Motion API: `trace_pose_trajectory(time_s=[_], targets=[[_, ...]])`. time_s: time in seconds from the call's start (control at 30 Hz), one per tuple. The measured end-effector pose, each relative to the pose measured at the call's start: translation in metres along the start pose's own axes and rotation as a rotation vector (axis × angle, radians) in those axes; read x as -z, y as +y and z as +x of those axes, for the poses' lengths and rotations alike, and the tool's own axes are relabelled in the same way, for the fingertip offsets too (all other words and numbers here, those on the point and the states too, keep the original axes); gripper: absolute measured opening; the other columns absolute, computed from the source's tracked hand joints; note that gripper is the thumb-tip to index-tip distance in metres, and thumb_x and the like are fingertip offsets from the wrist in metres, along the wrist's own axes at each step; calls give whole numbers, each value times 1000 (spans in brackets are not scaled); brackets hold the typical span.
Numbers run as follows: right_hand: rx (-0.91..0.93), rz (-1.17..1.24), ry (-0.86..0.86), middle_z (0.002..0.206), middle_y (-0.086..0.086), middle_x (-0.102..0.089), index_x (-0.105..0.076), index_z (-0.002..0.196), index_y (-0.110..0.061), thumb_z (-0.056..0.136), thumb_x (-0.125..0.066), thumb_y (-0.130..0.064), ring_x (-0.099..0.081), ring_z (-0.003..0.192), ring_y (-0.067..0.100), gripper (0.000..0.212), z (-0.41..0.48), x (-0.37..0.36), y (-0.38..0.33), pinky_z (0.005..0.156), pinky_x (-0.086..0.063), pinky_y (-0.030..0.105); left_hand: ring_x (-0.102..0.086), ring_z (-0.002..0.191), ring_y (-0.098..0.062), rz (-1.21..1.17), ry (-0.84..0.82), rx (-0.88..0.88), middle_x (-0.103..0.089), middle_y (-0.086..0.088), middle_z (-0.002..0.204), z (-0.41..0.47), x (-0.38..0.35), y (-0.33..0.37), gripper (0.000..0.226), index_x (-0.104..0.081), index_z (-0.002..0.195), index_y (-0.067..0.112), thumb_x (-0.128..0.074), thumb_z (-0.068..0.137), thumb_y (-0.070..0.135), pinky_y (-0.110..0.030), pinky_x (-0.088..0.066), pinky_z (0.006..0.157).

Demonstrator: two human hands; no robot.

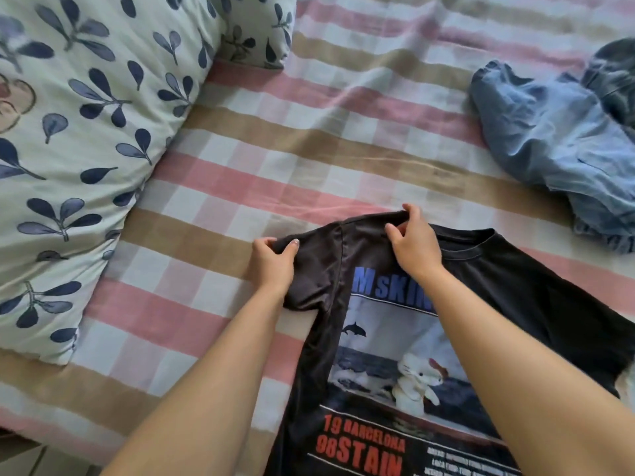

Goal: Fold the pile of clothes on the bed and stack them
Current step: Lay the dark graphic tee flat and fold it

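Black T-shirt (532,297) lies print-up on the checked bed (240,149), spread out and not yet folded, so this is early going. The left hand (275,261) has its grip pinched on the end of the sleeve, and the right hand (417,247) has its grip pinched on the shoulder edge just beside the collar, both raising that edge a little off the sheet. Looks to me like the first fold, sleeve in over the chest print. Well apart at the far right sits a rumpled heap of blue denim (549,142), unfolded. No folded stack shows anywhere in view, so nearly the whole job is left: this shirt, the denim, then the stacking
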State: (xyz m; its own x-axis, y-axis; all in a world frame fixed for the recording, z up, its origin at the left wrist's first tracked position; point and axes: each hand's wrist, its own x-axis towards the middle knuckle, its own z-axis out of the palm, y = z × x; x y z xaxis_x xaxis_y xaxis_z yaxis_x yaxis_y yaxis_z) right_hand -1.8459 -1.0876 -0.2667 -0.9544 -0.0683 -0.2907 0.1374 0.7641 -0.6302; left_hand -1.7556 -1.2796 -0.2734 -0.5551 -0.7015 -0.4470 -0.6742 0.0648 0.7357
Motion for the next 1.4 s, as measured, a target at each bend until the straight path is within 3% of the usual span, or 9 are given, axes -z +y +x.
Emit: trace_pose_trajectory(time_s=[0.23,0.43,0.6,0.73,0.87,1.07,1.17,1.23,1.4], targets=[[-147,-96,82,94,9,-68,-50,103,-20,91,-54,-33,-63,91,31,18,31,-2,-3,77,-47,36,-51,78,-21,85,105,-278,-57,-2,81,18,8,6,12,-54,83,7,-60,88,17,-22,-30,62],[-79,220,136,86,5,-66,-47,113,-17,88,-53,-14,-64,85,31,26,7,-11,-10,80,-51,48,-52,80,-20,84,108,-264,-61,-7,87,26,6,-1,18,-57,90,4,-62,88,21,-20,-30,63],[62,229,-77,103,2,-62,-56,116,-14,90,-52,-10,-56,83,10,27,-42,-33,-17,76,-45,22,-57,83,-17,56,-9,-155,-62,-6,94,-5,22,-16,29,-57,103,3,-68,83,21,-23,-39,69],[15,480,-153,99,-3,-64,-61,107,-18,92,-52,-23,-60,83,7,17,-63,-21,-37,73,-45,15,-58,73,-1,49,11,-401,-62,9,83,-42,27,3,12,-57,92,20,-66,84,17,-10,-43,62],[-156,784,-357,86,-3,-68,-63,90,-23,86,-57,-46,-66,81,13,23,-79,-12,-48,71,-55,34,-59,71,-9,202,-205,-742,-66,4,82,-73,12,25,9,-64,92,14,-61,86,19,-21,-47,66],[-176,385,-15,93,-1,-63,-60,103,-8,84,-59,-10,-60,95,21,19,-64,-6,-13,68,-40,22,-52,114,-23,438,-333,-845,-61,-7,118,-74,-11,12,35,-62,116,8,-46,85,7,-32,-41,97],[-39,202,93,122,5,-54,-46,130,-11,87,-56,-8,-50,113,21,45,-64,-8,-2,92,-40,27,-6,144,-17,793,-342,-840,-14,3,156,-67,-23,-9,52,-26,145,20,-39,95,17,-42,-14,116],[216,10,191,132,8,-49,-46,133,-11,87,-54,-6,-45,121,26,47,-69,-9,3,98,-40,37,24,138,-11,969,-369,-846,18,12,152,-63,-28,-21,58,3,146,29,-29,98,34,-43,4,115],[445,-415,-207,158,0,-4,-15,148,-24,98,-31,-40,3,145,16,55,-73,-23,25,116,-3,41,38,129,-11,1158,-384,-853,34,12,144,-31,-30,-22,71,27,134,36,-24,90,61,-45,21,108]])
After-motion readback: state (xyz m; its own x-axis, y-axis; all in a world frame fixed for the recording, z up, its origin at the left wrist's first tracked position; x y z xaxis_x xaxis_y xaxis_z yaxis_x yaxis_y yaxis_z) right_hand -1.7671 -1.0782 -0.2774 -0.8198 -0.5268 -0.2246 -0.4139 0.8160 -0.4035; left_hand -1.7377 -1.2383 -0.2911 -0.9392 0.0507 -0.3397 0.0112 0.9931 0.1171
